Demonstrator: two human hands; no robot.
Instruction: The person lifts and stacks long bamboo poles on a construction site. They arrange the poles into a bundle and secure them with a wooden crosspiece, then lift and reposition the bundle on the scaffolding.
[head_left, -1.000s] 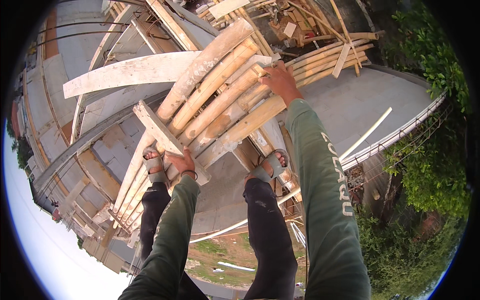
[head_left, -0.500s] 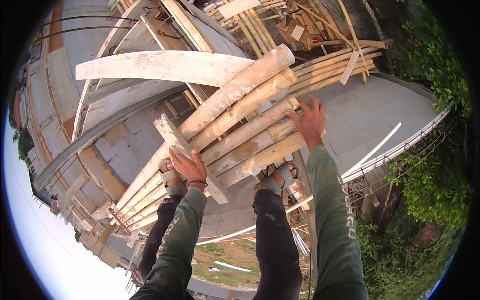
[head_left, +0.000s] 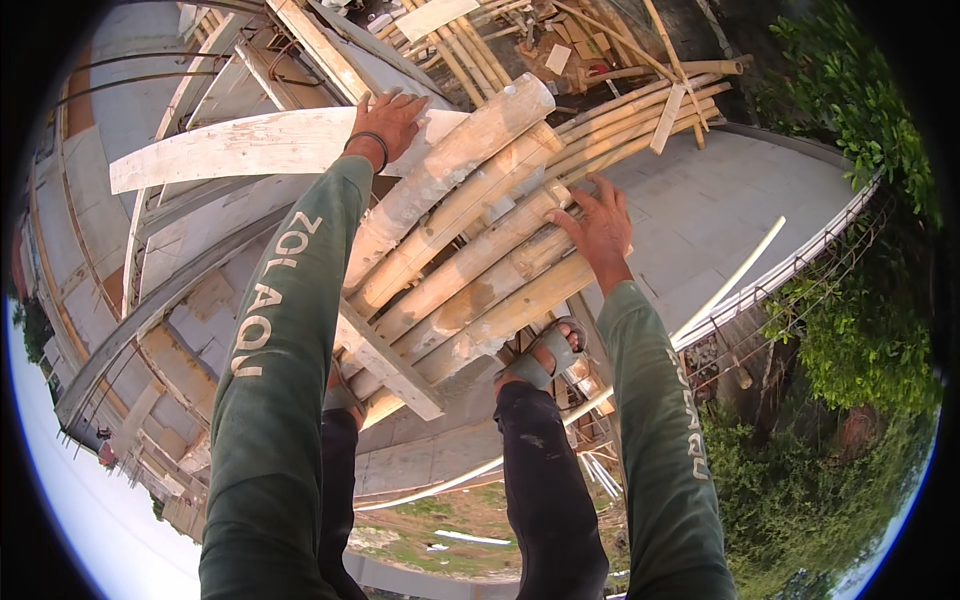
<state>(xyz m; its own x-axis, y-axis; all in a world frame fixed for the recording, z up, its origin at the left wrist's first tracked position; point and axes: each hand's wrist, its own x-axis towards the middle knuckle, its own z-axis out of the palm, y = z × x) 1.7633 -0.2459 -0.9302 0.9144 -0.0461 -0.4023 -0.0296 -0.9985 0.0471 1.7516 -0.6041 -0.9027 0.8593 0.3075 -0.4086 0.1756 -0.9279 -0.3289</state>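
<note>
My left hand [head_left: 385, 128] rests on a long, pale wooden plank [head_left: 220, 150], its fingers stretched over the plank's upper edge. Lower right, my right hand [head_left: 602, 230] lies with thumb and fingers apart on the bamboo poles [head_left: 480, 265] near their far ends. Several of these thick poles lie side by side, stained with dried cement. The topmost thick pole [head_left: 455, 180] covers the plank's right end. A short piece of squared timber [head_left: 388, 362] lies across the poles in front of my feet; my left forearm hides part of it.
My sandalled right foot [head_left: 552, 350] stands beside the poles, high above grassy ground [head_left: 450, 530]. Timber frames [head_left: 310, 40] rise at the upper left. More thin bamboo poles [head_left: 650, 120] run to the upper right, past a grey curved slab [head_left: 740, 200]. Green trees [head_left: 850, 350] fill the right side.
My left hand has left the short timber and moved up and away onto the pale plank. My right hand stays on the bamboo. The whole view has shifted slightly.
</note>
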